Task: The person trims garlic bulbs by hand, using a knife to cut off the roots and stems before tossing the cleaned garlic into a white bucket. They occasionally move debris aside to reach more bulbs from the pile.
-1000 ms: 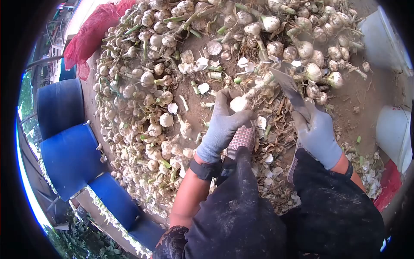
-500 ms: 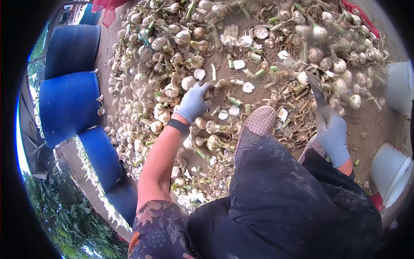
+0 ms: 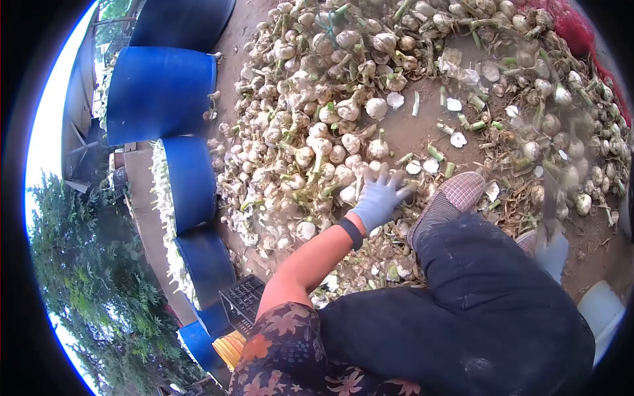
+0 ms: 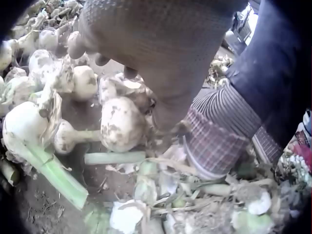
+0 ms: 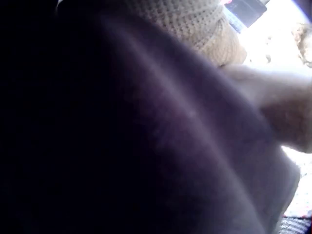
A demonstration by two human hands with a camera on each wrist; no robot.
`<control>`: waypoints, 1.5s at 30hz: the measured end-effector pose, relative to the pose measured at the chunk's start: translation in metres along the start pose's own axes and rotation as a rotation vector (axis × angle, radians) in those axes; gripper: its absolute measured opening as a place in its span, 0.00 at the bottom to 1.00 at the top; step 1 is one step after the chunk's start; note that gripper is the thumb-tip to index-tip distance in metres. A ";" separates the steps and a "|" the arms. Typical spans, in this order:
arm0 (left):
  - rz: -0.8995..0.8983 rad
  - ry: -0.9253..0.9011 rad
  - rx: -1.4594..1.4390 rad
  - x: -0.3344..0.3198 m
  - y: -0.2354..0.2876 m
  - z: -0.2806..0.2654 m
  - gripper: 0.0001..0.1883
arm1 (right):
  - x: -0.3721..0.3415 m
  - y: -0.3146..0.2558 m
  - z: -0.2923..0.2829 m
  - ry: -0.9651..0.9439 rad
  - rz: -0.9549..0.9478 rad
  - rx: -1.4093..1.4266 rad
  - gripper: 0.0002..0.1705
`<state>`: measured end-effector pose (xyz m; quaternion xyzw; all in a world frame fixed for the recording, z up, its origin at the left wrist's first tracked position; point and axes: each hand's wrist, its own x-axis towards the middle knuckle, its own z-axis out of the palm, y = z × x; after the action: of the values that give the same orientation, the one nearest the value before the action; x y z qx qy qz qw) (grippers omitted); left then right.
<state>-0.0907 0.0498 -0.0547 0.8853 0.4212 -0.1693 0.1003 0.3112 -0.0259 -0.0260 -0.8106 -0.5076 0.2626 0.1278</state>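
My gloved left hand [image 3: 383,201] reaches over the pile of garlic bulbs [image 3: 323,142] with its fingers spread. In the left wrist view the left glove [image 4: 156,44] hangs above the bulbs, and one dirt-marked garlic bulb [image 4: 122,126] lies just under the thumb side. A garlic bulb with a thick green stem [image 4: 29,124] lies further left. On the right, my gloved right hand [image 3: 551,254] grips a knife [image 3: 549,188], its flat blade blurred and pointing away from me. Dark cloth covers most of the right wrist view, with part of the knitted glove [image 5: 180,22] at the top.
Cut stems and white root slices [image 3: 457,139] are scattered on the soil around my plaid shoe [image 3: 462,191]. Blue barrels [image 3: 162,92] stand along the left. A red mesh bag [image 3: 574,30] lies at the far right, and a whitish bucket [image 3: 601,310] stands at lower right.
The left hand, earlier holding a garlic bulb near the knife, has let it go and moved left to the pile, fingers now spread. The view has swung left; the right hand still holds the knife.
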 end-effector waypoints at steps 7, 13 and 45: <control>-0.238 -0.169 -0.028 -0.014 -0.075 0.004 0.14 | -0.006 0.039 -0.017 0.121 -0.015 0.070 0.10; -0.590 -0.358 0.289 -0.100 -0.185 -0.007 0.11 | -0.018 0.029 -0.019 0.070 0.036 0.022 0.11; 0.411 0.293 -0.260 0.193 0.094 -0.095 0.26 | 0.026 -0.003 -0.034 0.136 0.032 0.087 0.09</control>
<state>0.1160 0.1588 -0.0375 0.9470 0.2609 0.0400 0.1832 0.3366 0.0008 -0.0038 -0.8282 -0.4728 0.2307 0.1928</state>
